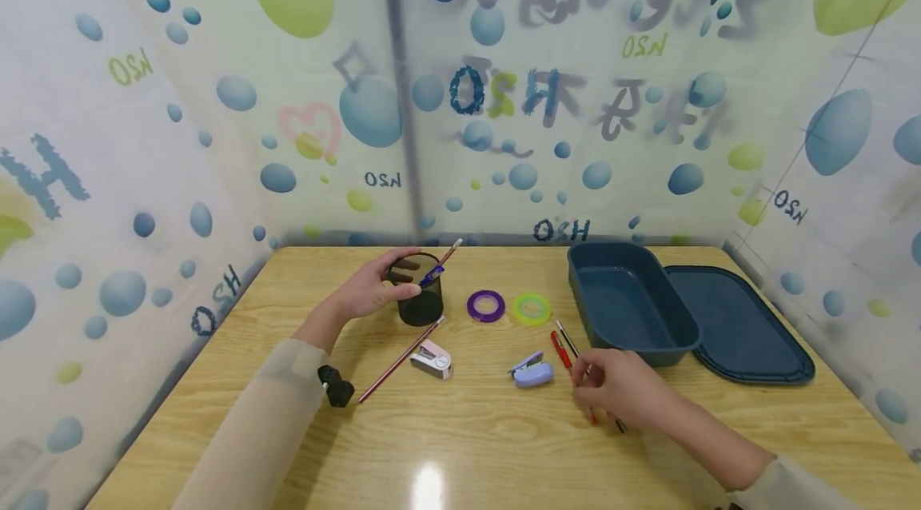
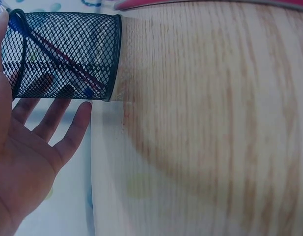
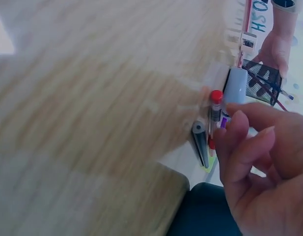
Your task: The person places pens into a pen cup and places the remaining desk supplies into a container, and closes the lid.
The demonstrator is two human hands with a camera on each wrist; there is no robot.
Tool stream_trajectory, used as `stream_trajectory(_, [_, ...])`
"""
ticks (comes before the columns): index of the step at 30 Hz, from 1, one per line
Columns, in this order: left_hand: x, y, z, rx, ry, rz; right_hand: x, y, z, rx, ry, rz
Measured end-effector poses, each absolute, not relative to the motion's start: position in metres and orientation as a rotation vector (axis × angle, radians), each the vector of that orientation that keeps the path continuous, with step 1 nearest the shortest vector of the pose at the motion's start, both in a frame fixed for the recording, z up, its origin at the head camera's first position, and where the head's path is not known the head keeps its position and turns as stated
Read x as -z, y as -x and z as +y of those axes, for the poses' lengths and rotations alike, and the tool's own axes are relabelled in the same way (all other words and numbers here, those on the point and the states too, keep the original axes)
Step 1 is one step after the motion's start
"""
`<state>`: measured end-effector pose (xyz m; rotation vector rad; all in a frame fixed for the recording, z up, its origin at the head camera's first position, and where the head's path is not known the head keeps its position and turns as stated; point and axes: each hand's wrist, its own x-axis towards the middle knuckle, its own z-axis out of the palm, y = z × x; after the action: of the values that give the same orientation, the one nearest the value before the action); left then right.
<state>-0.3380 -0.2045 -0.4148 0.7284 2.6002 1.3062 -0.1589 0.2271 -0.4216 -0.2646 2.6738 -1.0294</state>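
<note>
Left grip [image 1: 370, 286] holds black cylindrical mesh cup [image 1: 420, 306] between thumb and fingers; right of cup, half-curled right grip [image 1: 624, 388], hold unclear, apparently collecting slim red plastic pen [image 1: 560, 349], firm pinch needed next.

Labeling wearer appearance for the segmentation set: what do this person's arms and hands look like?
Left hand and right hand: bare, no gloves or rings visible. Left sleeve and right sleeve: long, plain, light beige, no markings seen. Small black angular device at the left cuff. No cables visible.
</note>
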Motion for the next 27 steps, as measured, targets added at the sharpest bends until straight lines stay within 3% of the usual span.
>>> stream_trajectory(10, [0.415,0.338,-0.205,-1.302,-0.743,2.602,0.427,0.167,0.213,0.897,0.238,2.849])
stream_trajectory(27, [0.415,0.339,-0.205,-1.326,-0.763,2.575,0.427,0.158,0.22,1.189,0.071,2.662])
